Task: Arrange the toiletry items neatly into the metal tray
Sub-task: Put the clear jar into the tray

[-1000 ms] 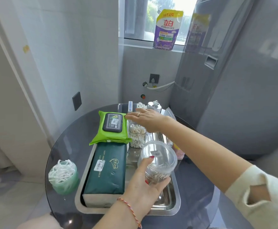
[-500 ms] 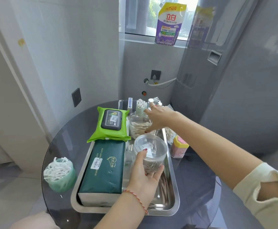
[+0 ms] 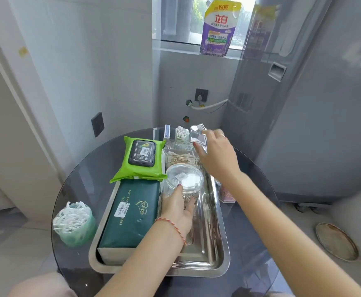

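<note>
Two clear jars (image 3: pixel 184 185) (one per hand) in one tray (image 3: pixel 216 260).

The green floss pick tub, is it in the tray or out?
Out. The green floss pick tub stands on the glass table, left of the metal tray.

Bright daylight from the window (image 3: pixel 199 18); wide-angle bending at edges

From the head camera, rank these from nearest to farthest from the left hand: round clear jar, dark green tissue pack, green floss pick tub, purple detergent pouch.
1. Round clear jar: gripped by the left hand, in the metal tray.
2. Dark green tissue pack: just left, in the tray.
3. Green floss pick tub: far left, on the table.
4. Purple detergent pouch: windowsill.
</note>
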